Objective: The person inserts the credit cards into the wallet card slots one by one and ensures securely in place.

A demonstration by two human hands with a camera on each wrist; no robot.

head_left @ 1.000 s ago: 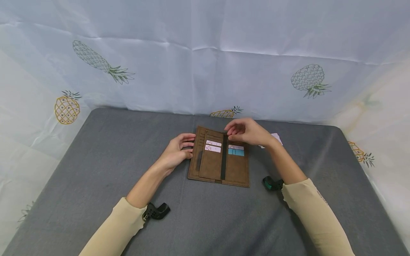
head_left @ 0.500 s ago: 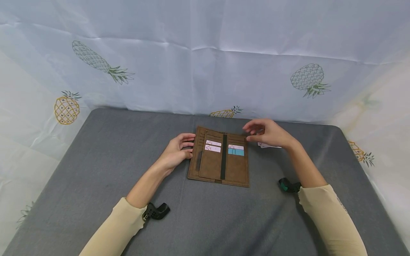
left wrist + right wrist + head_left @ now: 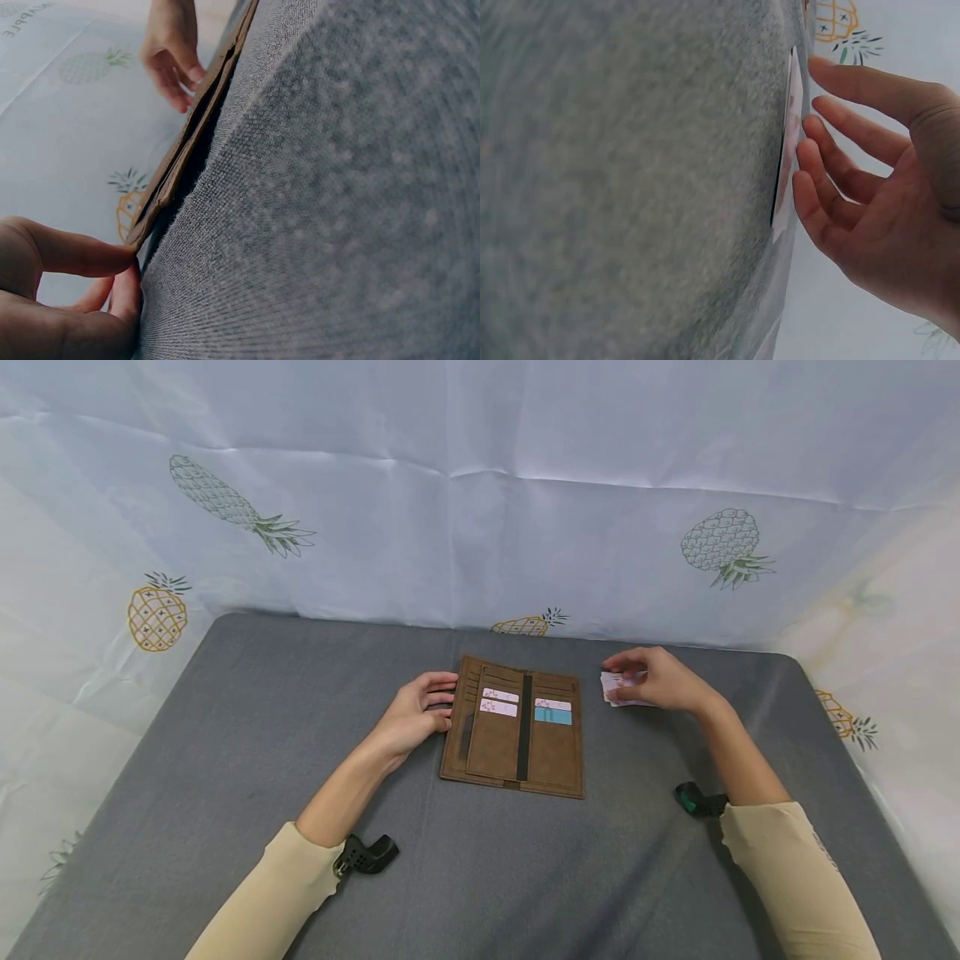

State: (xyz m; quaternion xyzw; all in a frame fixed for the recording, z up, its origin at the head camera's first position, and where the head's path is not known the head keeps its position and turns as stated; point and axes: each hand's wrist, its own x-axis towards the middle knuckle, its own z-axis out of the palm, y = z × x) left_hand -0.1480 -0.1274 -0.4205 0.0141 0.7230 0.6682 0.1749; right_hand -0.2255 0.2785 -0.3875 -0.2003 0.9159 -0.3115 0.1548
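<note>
An open brown wallet [image 3: 492, 747] lies on the grey table, a dark band down its middle. Pink cards [image 3: 498, 708] show in its left slots; a pink card and a blue card [image 3: 552, 717] fill slots on the right. My left hand [image 3: 411, 714] holds the wallet's left edge, and the left wrist view has thumb and fingers pinching the wallet corner [image 3: 146, 217]. To the right of the wallet, a small pile of pink cards [image 3: 611, 682] rests under my right hand [image 3: 667, 681]. In the right wrist view its loosely bent fingers hover close over the cards [image 3: 786, 150].
Grey cloth covers the table [image 3: 322, 693] around the wallet. Behind the table hangs a pale curtain [image 3: 480, 543] printed with pineapples. A black wrist camera [image 3: 367, 855] sits on my left forearm, and another wrist camera [image 3: 701, 800] on my right.
My right hand has moved right, from above the wallet's top edge to over the pink card pile. The left hand and the wallet have stayed in place.
</note>
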